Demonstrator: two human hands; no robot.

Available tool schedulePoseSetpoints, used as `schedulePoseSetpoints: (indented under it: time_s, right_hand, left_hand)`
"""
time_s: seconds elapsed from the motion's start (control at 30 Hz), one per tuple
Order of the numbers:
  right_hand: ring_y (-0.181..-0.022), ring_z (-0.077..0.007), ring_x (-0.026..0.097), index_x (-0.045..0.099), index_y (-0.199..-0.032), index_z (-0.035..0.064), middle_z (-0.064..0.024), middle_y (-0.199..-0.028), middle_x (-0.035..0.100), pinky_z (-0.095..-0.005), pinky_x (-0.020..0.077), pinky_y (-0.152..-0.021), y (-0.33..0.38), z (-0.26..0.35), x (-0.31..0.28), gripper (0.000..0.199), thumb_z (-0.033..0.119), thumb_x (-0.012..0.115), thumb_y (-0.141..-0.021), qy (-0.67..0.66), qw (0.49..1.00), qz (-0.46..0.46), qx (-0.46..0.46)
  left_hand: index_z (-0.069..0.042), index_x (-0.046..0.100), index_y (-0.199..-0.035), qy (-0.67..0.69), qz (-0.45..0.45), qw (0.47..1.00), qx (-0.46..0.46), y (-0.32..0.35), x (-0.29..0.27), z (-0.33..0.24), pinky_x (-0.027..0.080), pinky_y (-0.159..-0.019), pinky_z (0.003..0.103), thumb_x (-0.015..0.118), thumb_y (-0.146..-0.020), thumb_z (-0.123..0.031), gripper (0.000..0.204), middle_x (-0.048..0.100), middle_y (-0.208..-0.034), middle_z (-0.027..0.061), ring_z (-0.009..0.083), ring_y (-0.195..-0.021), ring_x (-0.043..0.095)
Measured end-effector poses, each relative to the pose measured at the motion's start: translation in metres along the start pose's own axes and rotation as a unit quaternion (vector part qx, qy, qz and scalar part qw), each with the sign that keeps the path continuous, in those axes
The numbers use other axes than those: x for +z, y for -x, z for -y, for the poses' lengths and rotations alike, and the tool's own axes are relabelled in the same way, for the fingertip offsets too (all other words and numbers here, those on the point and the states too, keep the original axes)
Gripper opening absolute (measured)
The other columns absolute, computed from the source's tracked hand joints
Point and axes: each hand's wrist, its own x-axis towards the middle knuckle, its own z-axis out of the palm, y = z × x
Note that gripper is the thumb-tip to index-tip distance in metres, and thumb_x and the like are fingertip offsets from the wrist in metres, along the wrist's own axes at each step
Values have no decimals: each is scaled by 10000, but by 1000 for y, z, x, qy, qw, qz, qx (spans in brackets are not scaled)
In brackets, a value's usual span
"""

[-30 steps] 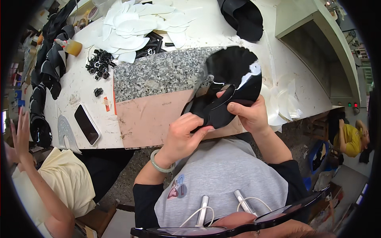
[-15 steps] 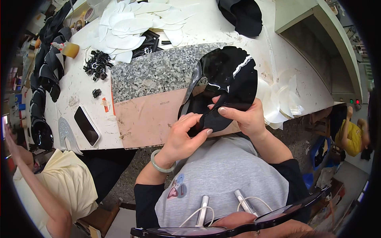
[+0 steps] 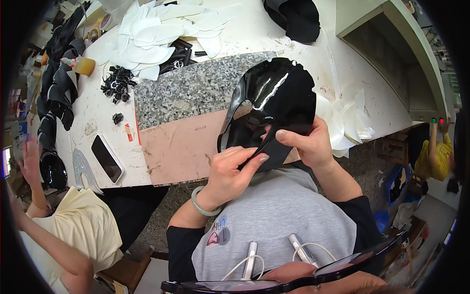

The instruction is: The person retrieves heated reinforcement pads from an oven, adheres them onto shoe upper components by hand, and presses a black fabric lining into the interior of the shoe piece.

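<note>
A glossy black shoe upper [image 3: 289, 93], like patent leather with a matte inner side, is held over the near edge of the table. My left hand [image 3: 232, 171] pinches its lower near edge between thumb and fingers; a pale bangle [image 3: 204, 202] circles that wrist. My right hand [image 3: 313, 149] grips the right side, thumb on the near face. Its other fingers are mostly hidden behind or inside the piece. Under the upper lie a pinkish board [image 3: 181, 147] and a speckled stone slab [image 3: 186, 93].
White cut pieces [image 3: 156, 34] pile up at the back, beside small black parts [image 3: 117, 83]. A phone [image 3: 106, 159] lies at left. More pale pieces [image 3: 350, 117] sit at right, near a grey-green machine housing [image 3: 421, 63]. A co-worker in pale yellow [image 3: 88, 220] sits at left.
The upper has tilted slightly in my hands, and its bright reflection has shifted. My left fingers now pinch the edge closer together. The co-worker's hand at left has risen.
</note>
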Motion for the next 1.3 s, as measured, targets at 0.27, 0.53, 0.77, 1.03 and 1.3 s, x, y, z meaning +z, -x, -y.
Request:
schedulePoseSetpoints:
  time_s: [0.27,0.53,0.77,1.03,1.3]
  right_hand:
    - [-907,-146,638,575,-1089,-40,-106,-1010,663,-287,536,-819,1,2,-3,360,-6,740,-770,64,998,-24,-2]
    - [-865,-108,619,338,-1319,-19,-76,-935,654,-267,521,-761,-43,59,3,637,33,719,-811,42,995,15,-91]
    - [-889,-181,648,67,-1457,-10,-163,-937,660,-309,525,-793,-36,71,32,927,12,717,-796,108,982,125,-94]
    - [-855,-162,657,138,-1442,-49,-158,-955,669,-277,523,-769,-63,93,38,893,35,738,-786,119,971,174,-110]
    - [-928,-211,662,177,-1461,16,-175,-1004,657,-328,517,-853,-70,91,39,889,5,732,-768,-42,970,206,-123]
  left_hand:
    - [16,689,-897,26,-3,999,-33,0,7,1,448,-548,260,719,-815,-99,144,637,-686,87,141,-612,605]
    - [13,634,-826,-52,27,988,140,-30,-19,-11,413,-512,276,741,-791,-108,166,582,-642,77,175,-554,543]
    - [24,633,-956,252,-82,964,7,-63,-20,-26,416,-576,175,688,-877,-140,190,626,-751,-5,24,-677,517]
    - [24,666,-896,237,-60,967,70,-80,-41,-40,413,-592,180,707,-863,-172,202,638,-765,-8,27,-671,512]
    - [22,644,-933,282,-66,952,100,-82,-42,-47,450,-627,182,699,-861,-111,161,650,-813,18,41,-709,557]
